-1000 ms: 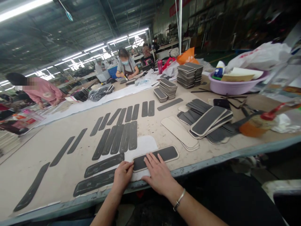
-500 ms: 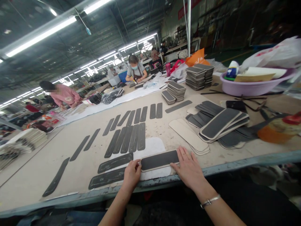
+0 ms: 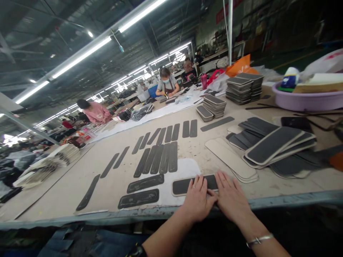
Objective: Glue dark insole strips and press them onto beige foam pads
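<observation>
My left hand (image 3: 197, 197) and my right hand (image 3: 232, 196) lie flat side by side, fingers stretched out, pressing on the right end of a long black pad with a beige border (image 3: 183, 186). The pad rests on a white sheet (image 3: 184, 167) near the front edge of the workbench (image 3: 80, 182). Left of it lie two black strips (image 3: 146, 183), one behind the other. A bracelet (image 3: 258, 240) shows on my right wrist.
Rows of black strips (image 3: 159, 157) cover the bench's middle. Beige blanks (image 3: 232, 159) and a heap of bordered pads (image 3: 276, 142) lie to the right, stacks (image 3: 242, 87) and a purple basin (image 3: 308, 100) behind. Other people work at the far end.
My left hand has slid from the pad's left end to its right part, beside my right hand. The view has swung left and up.
</observation>
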{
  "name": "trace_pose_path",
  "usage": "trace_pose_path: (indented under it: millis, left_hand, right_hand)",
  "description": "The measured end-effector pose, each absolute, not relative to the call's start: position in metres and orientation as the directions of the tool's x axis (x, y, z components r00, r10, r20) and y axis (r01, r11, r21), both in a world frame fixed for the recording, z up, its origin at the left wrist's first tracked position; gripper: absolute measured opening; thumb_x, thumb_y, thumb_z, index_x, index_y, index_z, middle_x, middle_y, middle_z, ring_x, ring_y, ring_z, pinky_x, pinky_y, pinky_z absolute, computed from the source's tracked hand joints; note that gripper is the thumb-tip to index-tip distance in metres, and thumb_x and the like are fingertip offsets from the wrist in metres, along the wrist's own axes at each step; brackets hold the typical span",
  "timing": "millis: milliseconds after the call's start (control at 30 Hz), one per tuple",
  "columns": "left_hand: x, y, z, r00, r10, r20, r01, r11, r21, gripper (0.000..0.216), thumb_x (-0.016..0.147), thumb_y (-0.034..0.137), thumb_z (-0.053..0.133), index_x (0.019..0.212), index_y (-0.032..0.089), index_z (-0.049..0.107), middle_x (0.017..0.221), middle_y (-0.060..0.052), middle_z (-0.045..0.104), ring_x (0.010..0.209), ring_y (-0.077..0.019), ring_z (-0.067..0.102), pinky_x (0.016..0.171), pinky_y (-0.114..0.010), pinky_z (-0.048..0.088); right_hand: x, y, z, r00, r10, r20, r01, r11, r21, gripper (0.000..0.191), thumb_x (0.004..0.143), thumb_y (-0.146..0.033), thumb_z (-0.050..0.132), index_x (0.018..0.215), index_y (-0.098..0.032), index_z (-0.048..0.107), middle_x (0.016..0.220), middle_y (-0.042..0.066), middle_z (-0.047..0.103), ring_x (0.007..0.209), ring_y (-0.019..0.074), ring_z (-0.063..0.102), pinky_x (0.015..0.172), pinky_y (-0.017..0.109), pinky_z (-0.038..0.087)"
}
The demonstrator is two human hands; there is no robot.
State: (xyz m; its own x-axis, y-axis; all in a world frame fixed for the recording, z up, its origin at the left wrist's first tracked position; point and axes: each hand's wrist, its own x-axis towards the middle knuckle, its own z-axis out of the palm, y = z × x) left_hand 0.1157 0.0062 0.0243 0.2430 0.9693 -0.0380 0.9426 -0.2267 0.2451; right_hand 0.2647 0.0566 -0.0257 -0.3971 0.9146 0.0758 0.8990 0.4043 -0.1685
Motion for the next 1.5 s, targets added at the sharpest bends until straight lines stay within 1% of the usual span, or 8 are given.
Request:
trace_pose_path:
  millis: [200,567,800,1033,1133,1300,1400,1500]
  left_hand:
    - [0.040,-0.021,0.021,0.177,0.976,-0.125,0.982,-0.166,0.093,0.068,0.092,0.049,0.034,0.145,0.010,0.018,0.152,-0.015,0.012,0.141,-0.0272,0.008,0.113,-0.049,0.019]
    - [0.009,-0.029,0.007,0.168,0.976,-0.140,0.986,-0.163,0.043,0.066,0.092,0.044,0.033,0.146,0.011,0.014,0.152,-0.015,0.010,0.140,-0.0272,0.009,0.112,-0.050,0.020]
    - [0.009,-0.029,0.004,0.155,0.979,-0.132,0.988,-0.154,0.016,0.062,0.093,0.040,0.032,0.146,0.011,0.018,0.151,-0.015,0.013,0.140,-0.0265,0.012,0.111,-0.050,0.022]
    - [0.012,-0.012,0.030,0.068,0.971,-0.230,0.997,-0.059,0.045,0.053,0.091,0.037,0.034,0.139,0.017,0.037,0.148,-0.010,0.030,0.137,-0.0252,0.027,0.109,-0.050,0.025]
    - [0.013,0.007,0.045,0.079,0.966,-0.245,0.995,-0.062,0.077,0.047,0.084,0.032,0.045,0.127,0.016,0.053,0.138,-0.011,0.047,0.127,-0.0244,0.044,0.107,-0.043,0.029]
    - [0.017,0.030,0.062,0.046,0.957,-0.285,0.989,-0.004,0.147,0.060,0.063,0.024,0.060,0.122,0.013,0.051,0.112,-0.011,0.060,0.102,-0.0224,0.057,0.089,-0.030,0.042]
    - [0.015,0.038,0.062,0.018,0.948,-0.318,0.991,0.026,0.132,0.039,0.057,0.028,0.065,0.094,0.017,0.057,0.089,-0.003,0.061,0.085,-0.0213,0.058,0.072,-0.027,0.042]
    - [0.016,0.044,0.066,0.019,0.941,-0.337,0.980,0.050,0.194,0.017,0.062,0.029,0.059,0.067,0.019,0.047,0.067,0.003,0.051,0.068,-0.0160,0.051,0.061,-0.024,0.035]
  right_hand:
    - [0.261,0.056,-0.030,-0.372,0.925,0.073,0.902,0.379,-0.205,0.075,0.087,-0.056,0.032,0.142,-0.004,0.028,0.149,0.011,0.018,0.138,0.0254,0.010,0.112,0.048,0.005]
    - [0.262,0.052,-0.010,-0.358,0.933,0.015,0.885,0.345,-0.313,0.074,0.088,-0.055,0.036,0.142,-0.005,0.029,0.149,0.014,0.017,0.138,0.0274,0.009,0.112,0.050,0.003]
    - [0.246,0.026,-0.002,-0.593,0.792,0.148,0.672,0.588,-0.450,0.068,0.088,-0.062,0.033,0.142,-0.020,0.032,0.149,0.006,0.021,0.139,0.0229,0.010,0.112,0.049,-0.002]
    - [0.277,0.053,0.006,-0.383,0.924,-0.012,0.827,0.337,-0.449,0.074,0.087,-0.057,0.039,0.141,-0.008,0.031,0.148,0.013,0.020,0.138,0.0254,0.013,0.112,0.047,0.004]
    - [0.290,0.056,0.018,-0.309,0.949,-0.062,0.845,0.244,-0.476,0.072,0.086,-0.054,0.044,0.138,-0.005,0.037,0.147,0.016,0.024,0.137,0.0268,0.017,0.112,0.047,0.008]
    - [0.301,0.051,0.045,-0.303,0.949,0.085,0.771,0.296,-0.564,0.050,0.083,-0.037,0.053,0.129,-0.016,0.051,0.143,0.013,0.036,0.133,0.0278,0.029,0.109,0.047,0.019]
    - [0.313,0.053,0.062,-0.281,0.935,0.215,0.709,0.353,-0.611,0.043,0.085,-0.031,0.051,0.127,-0.019,0.053,0.136,0.010,0.046,0.125,0.0242,0.040,0.108,0.045,0.025]
    - [0.332,0.058,0.075,-0.173,0.929,0.326,0.685,0.351,-0.639,0.038,0.087,-0.027,0.048,0.123,-0.017,0.056,0.126,0.010,0.054,0.117,0.0224,0.048,0.106,0.041,0.031]
